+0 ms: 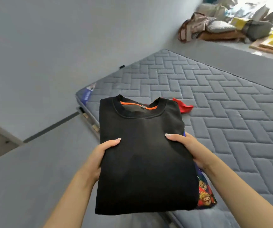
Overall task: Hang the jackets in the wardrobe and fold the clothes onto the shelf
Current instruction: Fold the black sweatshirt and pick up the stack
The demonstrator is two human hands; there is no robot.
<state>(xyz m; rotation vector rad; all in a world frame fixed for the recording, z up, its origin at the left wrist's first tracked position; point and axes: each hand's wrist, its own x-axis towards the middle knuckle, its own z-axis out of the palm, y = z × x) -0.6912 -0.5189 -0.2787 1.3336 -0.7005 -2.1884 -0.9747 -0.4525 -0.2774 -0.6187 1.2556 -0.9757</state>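
Observation:
A folded black sweatshirt (145, 155) with an orange strip inside its collar is held up in front of me, above the near corner of a grey quilted mattress (214, 99). My left hand (99, 155) grips its left edge, thumb on top. My right hand (188, 148) grips the right edge, thumb on top, fingers hidden below. Under the sweatshirt, a dark garment with a colourful figure print (204, 196) sticks out at the lower right. A red garment (184, 106) lies on the mattress just behind the sweatshirt's collar.
The mattress rests on a low bed frame (89, 120) beside a grey floor (25, 178). A grey wall (66, 38) rises on the left. A heap of cushions, bags and clothes (228, 25) sits at the far right, with wooden boards (270, 46) beside it.

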